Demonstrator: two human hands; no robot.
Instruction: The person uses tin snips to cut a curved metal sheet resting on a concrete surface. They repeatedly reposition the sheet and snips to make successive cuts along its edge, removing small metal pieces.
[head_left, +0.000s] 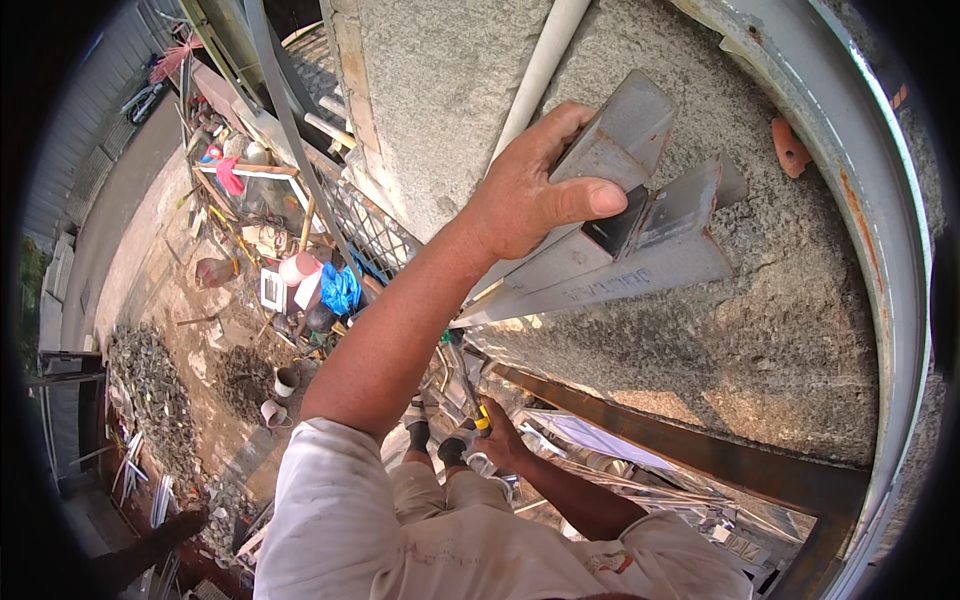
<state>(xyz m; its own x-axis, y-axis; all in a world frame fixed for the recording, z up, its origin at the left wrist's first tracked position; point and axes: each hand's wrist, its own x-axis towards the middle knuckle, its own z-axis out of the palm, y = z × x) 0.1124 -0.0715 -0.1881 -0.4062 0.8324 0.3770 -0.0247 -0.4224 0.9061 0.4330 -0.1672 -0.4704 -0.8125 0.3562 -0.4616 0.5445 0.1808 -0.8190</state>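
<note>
My left hand [540, 195] is closed around the upper end of a grey metal channel [625, 130], thumb on the near side and fingers mostly hidden behind it. Beside it, touching or very near, stand more grey metal channels [650, 250], one with handwritten marks. Their upper ends rise beside a rough concrete wall, and their lower ends run down out of clear sight. Much lower, near my legs, my right hand [503, 443] is wrapped round a long tool with a yellow and black grip [484, 417]. The tool's far end is too small to make out.
The concrete wall [780, 330] has a pale pipe [540, 80] along it. A curved grey metal frame [870, 200] and a rusty beam [700, 430] edge the right. Rubble [150, 390], buckets [275, 412], a blue plastic bag [341, 288] and scrap cover the ground at left.
</note>
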